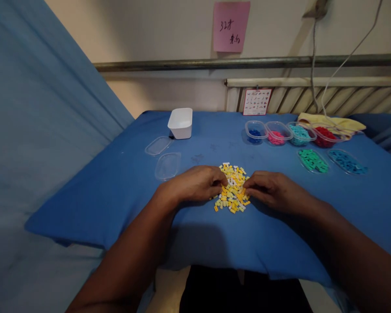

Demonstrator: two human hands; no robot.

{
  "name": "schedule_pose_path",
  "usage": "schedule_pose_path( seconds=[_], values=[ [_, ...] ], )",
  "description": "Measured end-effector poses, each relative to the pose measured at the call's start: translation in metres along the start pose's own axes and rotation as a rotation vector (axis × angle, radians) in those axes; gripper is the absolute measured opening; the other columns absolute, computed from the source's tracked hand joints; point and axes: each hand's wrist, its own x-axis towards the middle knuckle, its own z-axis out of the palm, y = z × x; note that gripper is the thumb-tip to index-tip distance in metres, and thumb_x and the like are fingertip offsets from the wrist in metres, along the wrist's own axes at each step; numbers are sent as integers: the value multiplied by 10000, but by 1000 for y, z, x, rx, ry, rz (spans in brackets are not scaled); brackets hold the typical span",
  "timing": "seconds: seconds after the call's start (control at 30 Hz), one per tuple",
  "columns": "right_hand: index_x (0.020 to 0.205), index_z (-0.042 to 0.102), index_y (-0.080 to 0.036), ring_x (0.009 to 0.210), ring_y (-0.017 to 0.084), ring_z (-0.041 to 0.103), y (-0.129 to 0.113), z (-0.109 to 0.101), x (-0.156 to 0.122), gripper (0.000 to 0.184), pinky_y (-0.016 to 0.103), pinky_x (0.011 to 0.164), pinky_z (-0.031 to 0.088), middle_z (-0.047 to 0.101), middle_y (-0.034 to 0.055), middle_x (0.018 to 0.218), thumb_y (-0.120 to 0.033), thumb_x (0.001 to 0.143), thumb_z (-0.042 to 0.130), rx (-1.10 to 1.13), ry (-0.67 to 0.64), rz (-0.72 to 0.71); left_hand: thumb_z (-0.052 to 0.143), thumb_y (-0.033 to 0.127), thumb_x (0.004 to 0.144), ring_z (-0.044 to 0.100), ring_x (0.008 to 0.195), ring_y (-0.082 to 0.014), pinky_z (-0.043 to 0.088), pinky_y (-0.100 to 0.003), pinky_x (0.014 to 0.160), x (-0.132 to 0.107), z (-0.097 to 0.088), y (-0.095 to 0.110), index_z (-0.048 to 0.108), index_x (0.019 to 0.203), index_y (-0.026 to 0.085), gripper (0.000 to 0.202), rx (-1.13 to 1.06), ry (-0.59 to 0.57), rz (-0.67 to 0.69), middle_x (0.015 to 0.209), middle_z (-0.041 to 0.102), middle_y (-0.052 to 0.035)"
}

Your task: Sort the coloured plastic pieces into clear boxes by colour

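1. Head view: I am looking down at a surface [117,182] that is wearing a blue cloth, with a blue curtain hanging along my left side.
2. A pile of small yellow, orange and white pieces [233,187] is lying at the middle of the surface, close to the near edge and right between my hands.
3. My left hand [195,183] is resting palm down on the left edge of the pile, with its fingertips curling into the pieces. I cannot tell whether it is pinching any of them.
4. My right hand [270,189] is resting on the right edge of the pile, with its fingers bent and touching the pieces. Whether it is gripping one is hidden from me.
5. A white tub [180,123] is standing at the far left of the surface, and two clear lids [163,156] are lying nearer to me, just beside it.
6. At the far right, four clear tubs [289,133] are sitting in a row, holding dark blue, pink, teal and red pieces.
7. In front of that row, a green heap [313,160] and a blue heap [347,162] are each lying on a clear lid.
8. A pink note [231,26] is sticking to the wall above a radiator [313,98].
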Motion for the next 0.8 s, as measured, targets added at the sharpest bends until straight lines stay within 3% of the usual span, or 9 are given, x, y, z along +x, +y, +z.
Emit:
schedule_pose_path(
  seconds=[0.2, 0.37, 0.47, 0.53, 0.6, 0.7, 0.73, 0.8],
  values=[
    [1140, 793, -237, 926, 212, 771, -2, 3, 0, 161, 332, 817, 598, 808, 67, 1033, -261, 1088, 642, -23, -3, -67, 613, 116, 968, 711, 979, -193, 519, -297, 872, -3, -3, 2, 780, 1152, 213, 267, 41, 48, 0, 1158, 772, -56],
    [1096, 791, -242, 900, 202, 752, -4, 12, 4, 203, 326, 796, 592, 797, 60, 999, -244, 1117, 589, -48, -33, -122, 608, 132, 976, 694, 958, -192, 517, -301, 859, -1, 1, 8, 771, 1030, 214, 191, 47, 9, 24, 1089, 751, -48],
    [1145, 778, -239, 867, 208, 754, -2, 11, 4, 174, 337, 761, 589, 801, 67, 994, -277, 1116, 611, -63, 64, -97, 611, 155, 980, 689, 922, -187, 515, -305, 826, -2, -1, 7, 772, 1020, 209, 174, 30, 14, 11, 1075, 753, -49],
    [1177, 771, -241, 843, 215, 757, 0, 9, 3, 169, 346, 739, 590, 807, 72, 993, -282, 1105, 624, -74, 143, -64, 624, 223, 1006, 702, 955, -199, 527, -316, 853, -6, -9, 2, 786, 1112, 222, 193, 24, 70, -24, 1124, 768, -53],
    [1186, 768, -241, 837, 221, 761, 4, 8, 2, 173, 355, 740, 597, 811, 74, 994, -269, 1094, 624, -86, 195, -36, 634, 311, 1031, 714, 1016, -231, 541, -350, 908, -13, -20, -9, 783, 1223, 236, 254, 95, 226, -162, 1188, 780, -69],
    [1168, 770, -239, 844, 225, 768, 11, 8, 0, 175, 362, 747, 608, 814, 73, 997, -253, 1083, 617, -101, 224, -4, 616, 387, 1057, 699, 1181, -315, 541, -436, 1018, -27, -39, -34, 752, 1346, 218, 361, 333, 517, -579, 1307, 765, -138],
    [1160, 773, -240, 846, 226, 771, 13, 9, -1, 175, 364, 749, 612, 817, 73, 1001, -254, 1079, 619, -101, 224, 4, 617, 407, 1057, 685, 1238, -346, 537, -467, 1050, -32, -45, -43, 737, 1384, 204, 403, 384, 545, -720, 1368, 743, -166],
    [1152, 783, -244, 842, 229, 775, 16, 11, -2, 178, 368, 745, 620, 821, 72, 998, -261, 1071, 625, -94, 220, 18, 642, 498, 1036, 670, 1297, -398, 534, -513, 1080, -39, -51, -58, 709, 1440, 182, 518, 380, 485, -927, 1469, 691, -215]
  ],
)
